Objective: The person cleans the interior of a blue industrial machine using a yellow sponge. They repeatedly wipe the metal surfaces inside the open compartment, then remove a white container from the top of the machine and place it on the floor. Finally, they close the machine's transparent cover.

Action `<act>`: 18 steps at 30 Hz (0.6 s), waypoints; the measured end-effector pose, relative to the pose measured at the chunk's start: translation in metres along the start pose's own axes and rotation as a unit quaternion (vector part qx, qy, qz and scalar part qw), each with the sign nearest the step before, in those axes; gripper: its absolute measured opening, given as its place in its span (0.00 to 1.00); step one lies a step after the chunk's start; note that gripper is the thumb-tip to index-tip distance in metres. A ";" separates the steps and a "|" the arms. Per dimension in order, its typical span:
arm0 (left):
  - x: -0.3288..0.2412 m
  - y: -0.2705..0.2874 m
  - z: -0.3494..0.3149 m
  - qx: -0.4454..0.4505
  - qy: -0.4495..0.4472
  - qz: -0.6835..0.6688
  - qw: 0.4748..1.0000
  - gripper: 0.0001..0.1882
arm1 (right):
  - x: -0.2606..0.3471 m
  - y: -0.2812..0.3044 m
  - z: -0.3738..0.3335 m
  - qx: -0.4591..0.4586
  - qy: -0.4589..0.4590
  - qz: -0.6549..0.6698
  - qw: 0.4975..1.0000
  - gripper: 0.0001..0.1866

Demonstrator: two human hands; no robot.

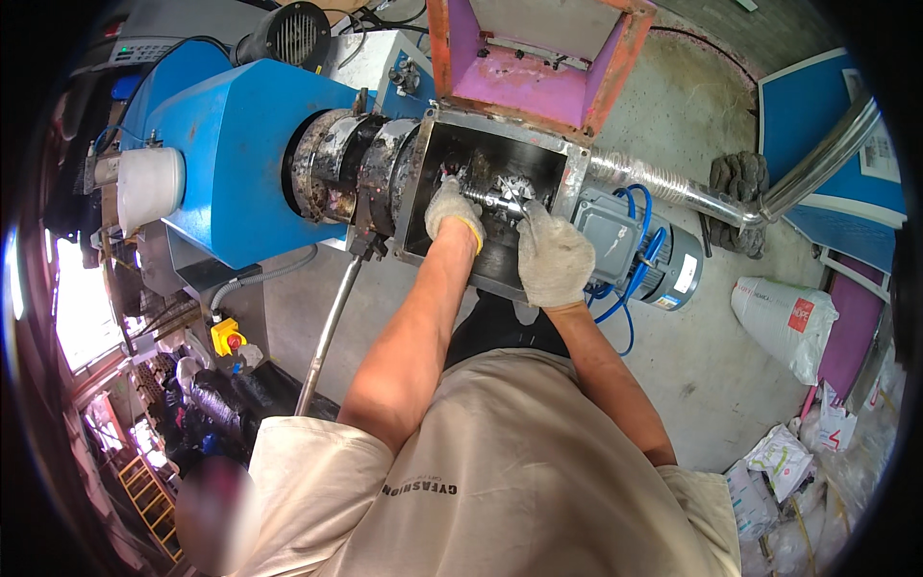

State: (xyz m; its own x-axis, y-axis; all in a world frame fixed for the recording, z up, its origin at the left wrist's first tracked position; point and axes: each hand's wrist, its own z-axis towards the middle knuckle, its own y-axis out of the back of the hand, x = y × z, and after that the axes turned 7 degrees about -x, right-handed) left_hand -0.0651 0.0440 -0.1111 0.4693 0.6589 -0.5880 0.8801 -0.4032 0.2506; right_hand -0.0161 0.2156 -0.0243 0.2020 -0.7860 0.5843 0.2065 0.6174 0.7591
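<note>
Both my hands wear pale knit work gloves and work in an open square metal box [415,223] on a blue machine. My left hand [452,212] reaches inside, beside the left end of a shiny metal shaft [493,201]. Its fingers look closed near the left wall; their grip is too small to make out. White scraps [516,185] cling to the shaft's right part. Over the box's right front edge lies my right hand [555,258], fingers closed near the shaft around what may be a thin metal piece, not clear enough to name.
A raised orange-rimmed hopper [519,72] stands behind the box. Left are a blackened barrel [332,163] and blue housing [226,159]; a metal bar [329,337] slants down. A motor [663,264] with blue cables sits right, near a ribbed duct [663,183] and white sack [786,322].
</note>
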 end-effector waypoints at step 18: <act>0.047 -0.037 0.039 0.238 -0.483 0.745 0.393 0.35 | 0.028 -0.084 0.136 0.442 0.086 -0.080 0.889 0.21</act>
State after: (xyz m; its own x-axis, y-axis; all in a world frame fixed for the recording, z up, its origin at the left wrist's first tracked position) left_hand -0.0783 0.0644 -0.1779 -0.0107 -0.9907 -0.1354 -0.5410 -0.1081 0.8341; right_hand -0.1585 0.1372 -0.0330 0.3976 -0.7979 0.4530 -0.5712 0.1711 0.8028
